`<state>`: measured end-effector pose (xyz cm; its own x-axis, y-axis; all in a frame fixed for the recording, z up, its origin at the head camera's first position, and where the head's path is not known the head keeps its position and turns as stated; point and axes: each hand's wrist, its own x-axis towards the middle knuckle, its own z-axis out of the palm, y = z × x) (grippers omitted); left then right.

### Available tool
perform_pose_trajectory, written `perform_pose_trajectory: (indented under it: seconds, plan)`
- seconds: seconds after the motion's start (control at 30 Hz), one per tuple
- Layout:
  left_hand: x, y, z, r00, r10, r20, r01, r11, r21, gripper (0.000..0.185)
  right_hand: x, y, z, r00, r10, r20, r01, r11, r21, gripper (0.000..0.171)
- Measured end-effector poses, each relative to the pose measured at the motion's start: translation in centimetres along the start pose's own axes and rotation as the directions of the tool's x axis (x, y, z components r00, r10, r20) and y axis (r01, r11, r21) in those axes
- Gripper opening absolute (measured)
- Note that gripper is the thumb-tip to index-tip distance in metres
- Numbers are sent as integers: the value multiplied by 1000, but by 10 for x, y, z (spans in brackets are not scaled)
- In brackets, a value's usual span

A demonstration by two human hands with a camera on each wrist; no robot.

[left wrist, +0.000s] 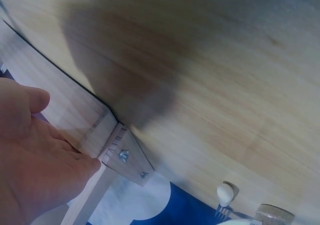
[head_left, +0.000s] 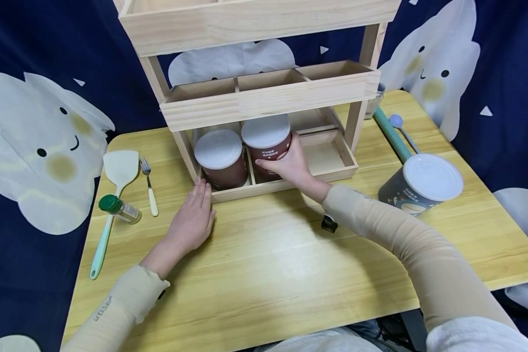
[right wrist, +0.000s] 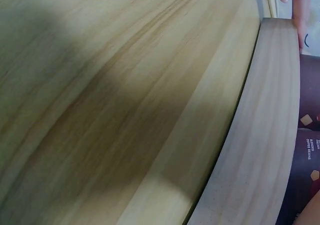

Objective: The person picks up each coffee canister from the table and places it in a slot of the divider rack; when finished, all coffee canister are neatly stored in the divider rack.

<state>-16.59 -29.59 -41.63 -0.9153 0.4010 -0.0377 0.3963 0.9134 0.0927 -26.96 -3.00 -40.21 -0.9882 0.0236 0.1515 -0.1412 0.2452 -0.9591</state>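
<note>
Our right hand (head_left: 290,164) grips a brown can (head_left: 267,142) in the wooden rack (head_left: 286,183); our left hand (head_left: 192,220) lies flat and open on the desk (head_left: 268,264), touching the rack.

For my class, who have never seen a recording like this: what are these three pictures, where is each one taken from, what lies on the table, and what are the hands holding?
There is no machine here: a person works with two bare hands and wears three cameras. The large picture comes from the head and looks down at a wooden table. The two blurry ones come from the wrists, close to the wood.

On the table stands a wooden rack. Its bottom shelf holds two brown tins with white lids. The right hand grips the middle tin; the other tin stands beside it on the left. The left hand lies flat, fingertips at the rack's front edge.

To the left lie a spatula, a fork and a green-capped bottle. To the right sits a dark tin.
</note>
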Motion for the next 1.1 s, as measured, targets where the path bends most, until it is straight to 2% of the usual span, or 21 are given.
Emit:
perform_pose_trajectory:
  seconds: [0.17, 0.47, 0.63, 0.87, 0.97, 1.1]
  plan:
    - [0, 2, 0, 1000, 4, -5, -4, 1000, 1, 65, -1, 2, 2, 1000, -2, 3, 2, 1000, -21, 107]
    - [1, 6, -2, 1000, 11, -6, -11, 1000, -4, 65, -5, 8, 2, 998, 67, -4, -67, 997, -36, 108]
    - [0, 5, -1, 1000, 15, -8, -15, 1000, 15, 65, -5, 9, -1, 998, 55, 35, -54, 998, -30, 109]
    - [1, 4, 1, 1000, 13, -7, -13, 1000, 14, 65, -3, 8, -10, 991, 81, 110, -70, 992, -104, 110]
    - [1, 6, 2, 1000, 12, 6, -12, 1000, 13, 65, -5, 7, -17, 987, 85, 139, -75, 994, -81, 109]
    - [1, 5, -2, 1000, 3, 18, -3, 1000, 18, 66, -11, -1, -25, 986, 26, 165, -36, 998, 56, 112]
